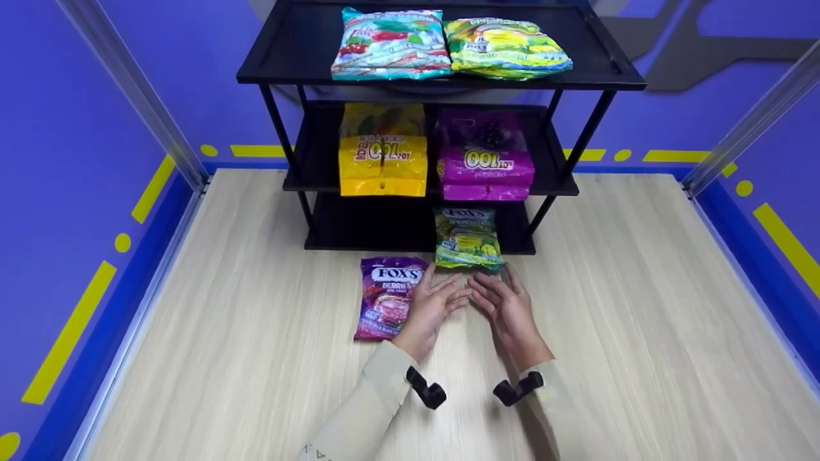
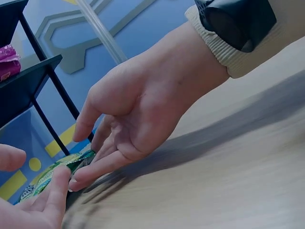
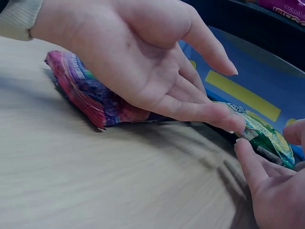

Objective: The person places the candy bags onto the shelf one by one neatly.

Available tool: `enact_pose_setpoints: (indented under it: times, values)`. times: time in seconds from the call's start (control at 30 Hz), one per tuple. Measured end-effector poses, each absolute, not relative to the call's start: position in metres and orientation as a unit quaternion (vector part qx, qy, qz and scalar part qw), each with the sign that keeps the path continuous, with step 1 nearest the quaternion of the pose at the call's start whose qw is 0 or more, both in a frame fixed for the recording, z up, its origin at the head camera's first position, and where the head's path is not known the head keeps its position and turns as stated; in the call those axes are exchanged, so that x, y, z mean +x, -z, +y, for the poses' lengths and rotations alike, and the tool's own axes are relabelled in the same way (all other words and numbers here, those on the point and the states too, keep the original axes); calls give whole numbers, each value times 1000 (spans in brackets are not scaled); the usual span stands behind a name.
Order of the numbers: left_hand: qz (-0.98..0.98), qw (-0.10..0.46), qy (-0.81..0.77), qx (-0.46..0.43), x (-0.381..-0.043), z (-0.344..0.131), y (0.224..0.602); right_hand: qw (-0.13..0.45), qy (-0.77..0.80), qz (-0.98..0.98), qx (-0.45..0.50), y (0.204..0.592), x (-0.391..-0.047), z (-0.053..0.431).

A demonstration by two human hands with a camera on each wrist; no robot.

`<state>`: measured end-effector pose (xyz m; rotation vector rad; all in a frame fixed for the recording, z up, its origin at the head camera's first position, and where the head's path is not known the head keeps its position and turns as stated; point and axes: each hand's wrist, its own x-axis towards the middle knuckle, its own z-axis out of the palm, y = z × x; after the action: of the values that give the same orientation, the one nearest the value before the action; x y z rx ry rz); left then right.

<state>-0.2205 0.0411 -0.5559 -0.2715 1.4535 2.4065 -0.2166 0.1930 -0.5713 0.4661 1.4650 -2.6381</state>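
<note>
A green-and-yellow FOX'S candy bag [image 1: 467,240] lies at the right of the rack's bottom shelf [image 1: 371,224], its near end over the front edge. My left hand [image 1: 432,307] and right hand [image 1: 509,310] flank that near end, palms turned up and inward, fingers extended. In the right wrist view, left fingertips come right up to the bag's lower edge [image 3: 267,138]. From the left wrist view, the right fingers [image 2: 102,167] reach beside the same bag. Neither hand grips anything. A purple FOX'S Berries bag [image 1: 384,307] lies on the table, partly hidden behind my left hand.
The black three-tier rack [image 1: 288,57] stands at the back. Its top carries a teal candy bag [image 1: 392,48] and a yellow-green one [image 1: 506,51]. On the middle shelf stand a yellow bag [image 1: 383,153] and a purple bag [image 1: 485,160]. Blue panels [image 1: 70,192] enclose the table.
</note>
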Motion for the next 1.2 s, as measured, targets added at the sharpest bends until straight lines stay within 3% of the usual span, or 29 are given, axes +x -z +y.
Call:
enact_pose_setpoints:
  times: [1.2]
  values:
    - [481, 153, -857, -99, -253, 46, 562, 62, 843, 516, 139, 568, -246, 194]
